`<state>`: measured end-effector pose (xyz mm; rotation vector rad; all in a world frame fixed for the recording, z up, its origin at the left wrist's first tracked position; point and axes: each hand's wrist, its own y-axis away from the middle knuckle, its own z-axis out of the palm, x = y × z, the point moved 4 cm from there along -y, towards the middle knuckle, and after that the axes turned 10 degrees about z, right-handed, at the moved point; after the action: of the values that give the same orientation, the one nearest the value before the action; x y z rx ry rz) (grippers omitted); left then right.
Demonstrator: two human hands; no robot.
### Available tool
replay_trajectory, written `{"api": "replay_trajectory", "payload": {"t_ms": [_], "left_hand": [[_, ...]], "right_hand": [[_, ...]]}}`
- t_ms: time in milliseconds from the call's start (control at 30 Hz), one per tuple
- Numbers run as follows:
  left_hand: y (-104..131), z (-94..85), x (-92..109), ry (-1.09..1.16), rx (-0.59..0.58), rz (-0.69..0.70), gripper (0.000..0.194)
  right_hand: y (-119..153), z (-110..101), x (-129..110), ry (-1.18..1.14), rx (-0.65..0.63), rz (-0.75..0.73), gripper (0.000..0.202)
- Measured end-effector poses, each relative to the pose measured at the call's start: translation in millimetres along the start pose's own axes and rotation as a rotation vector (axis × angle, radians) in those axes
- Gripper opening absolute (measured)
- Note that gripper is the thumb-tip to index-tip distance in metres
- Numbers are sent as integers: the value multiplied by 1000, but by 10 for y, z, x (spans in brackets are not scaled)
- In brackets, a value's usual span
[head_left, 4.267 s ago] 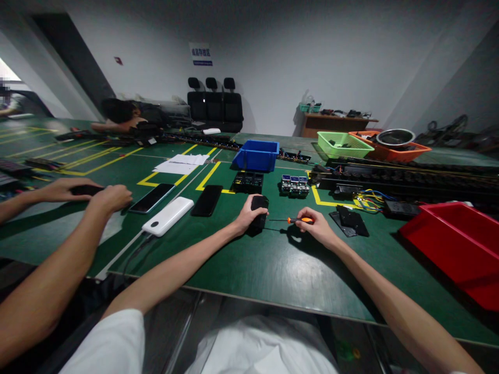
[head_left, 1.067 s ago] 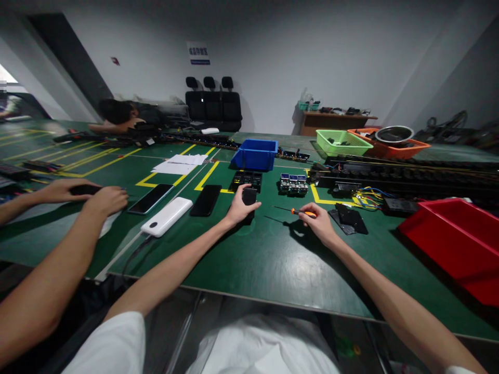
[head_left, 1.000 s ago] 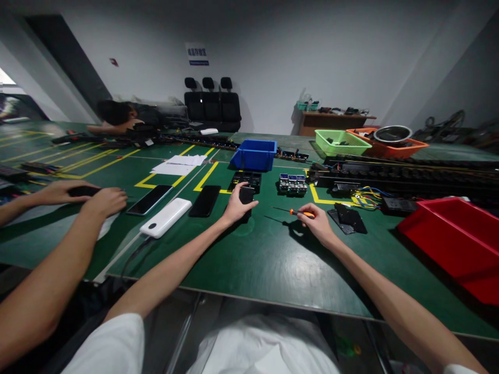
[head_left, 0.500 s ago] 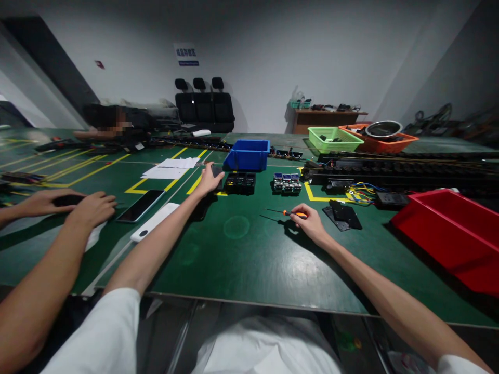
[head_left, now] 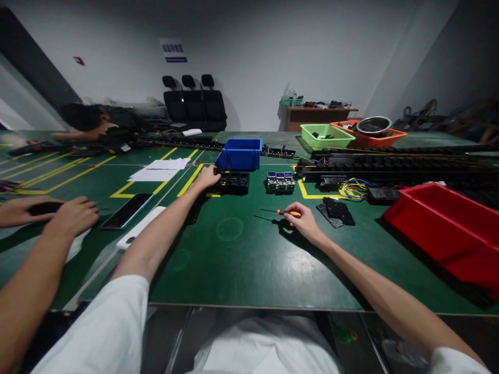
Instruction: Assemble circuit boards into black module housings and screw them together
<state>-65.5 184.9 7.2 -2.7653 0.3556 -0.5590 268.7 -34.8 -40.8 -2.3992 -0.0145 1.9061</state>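
Note:
My left hand point(head_left: 208, 178) reaches across the table, its fingers closed on a small black module at the left end of a row of similar black modules point(head_left: 236, 183). The fingers cover most of that piece. My right hand point(head_left: 306, 223) rests low over the table, gripping a screwdriver point(head_left: 293, 213) by its orange and black handle; the thin shaft points left. Between the hands, farther back, sits a group of small modules with blue tops point(head_left: 280, 182). Flat black plates point(head_left: 338, 212) lie right of my right hand.
A blue bin point(head_left: 240, 155) stands behind the black modules, a red bin point(head_left: 444, 228) at right. Left of my arm are a phone point(head_left: 128, 210), a white device point(head_left: 141, 227) and papers point(head_left: 158, 170). Another person's hands point(head_left: 72, 215) hold something dark. Wires point(head_left: 353, 188) lie back right.
My left hand has brought the dark piece it holds to the left end of the black row. The right hand keeps the screwdriver almost still. The whole view has shifted slightly.

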Motion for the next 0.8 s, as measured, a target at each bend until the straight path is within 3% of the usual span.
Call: {"api": "replay_trajectory", "payload": {"t_ms": [200,800], "left_hand": [[6,77,41,-115,-140,-17,48],[36,318,338,-86,-134,75,52]], "right_hand": [[7,0,-12,6,-3,-10,21],[44,12,-55,62,-14,-59,18]]}}
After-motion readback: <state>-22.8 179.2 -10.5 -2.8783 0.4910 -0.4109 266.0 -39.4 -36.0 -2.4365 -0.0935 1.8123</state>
